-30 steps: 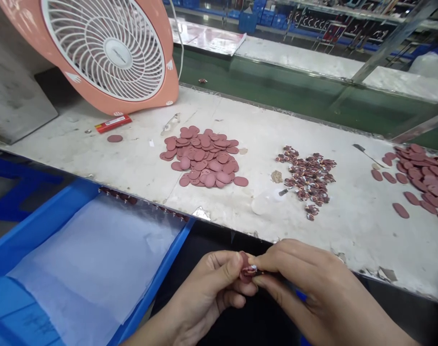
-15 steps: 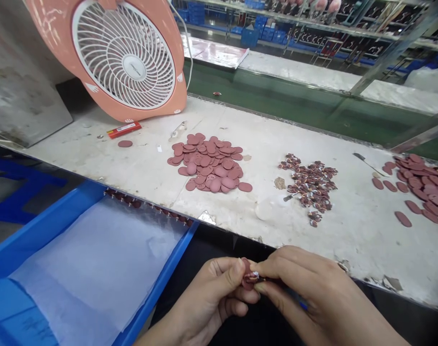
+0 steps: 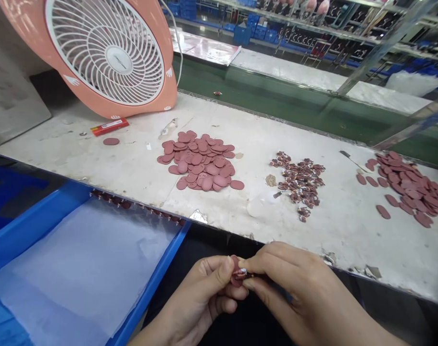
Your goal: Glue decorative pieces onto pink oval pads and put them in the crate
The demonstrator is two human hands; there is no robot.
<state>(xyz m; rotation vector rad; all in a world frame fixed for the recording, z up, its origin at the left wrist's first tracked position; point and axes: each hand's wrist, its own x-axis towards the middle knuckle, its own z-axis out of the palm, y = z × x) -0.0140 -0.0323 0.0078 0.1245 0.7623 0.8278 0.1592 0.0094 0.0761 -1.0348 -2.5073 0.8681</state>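
While both hands work close together, the left hand [image 3: 200, 293] pinches a small dark red oval piece [image 3: 235, 271] b/w thumb & finger. The right hand [image 3: 298, 288] is shut too, its fingertips [image 3: 256, 262] pressed on the same piece, by a tiny shiny bit [image 3: 242, 272]. So both grips are closed on it, & the piece sits up in the air just past the front edge of the bench [image 3: 348, 228].

It looks light, thin & a bit bendy, maybe like rubber, but I can't tell for sure. It seems easy to drop, so the flat sides look like the best place to hold it, not the shiny bit.

On the bench is a big pile of plain red ovals [image 3: 197, 161], then a pile of small parts [image 3: 298, 181], then more ovals [image 3: 406, 188] w/ a little knife [image 3: 350, 159] near them. To the left of the hands is a blue tray [image 3: 150, 288] lined w/ white paper [image 3: 85, 264], w/ a row of small parts [image 3: 114, 201] along its far side. An orange fan [image 3: 106, 103] stands at the back.
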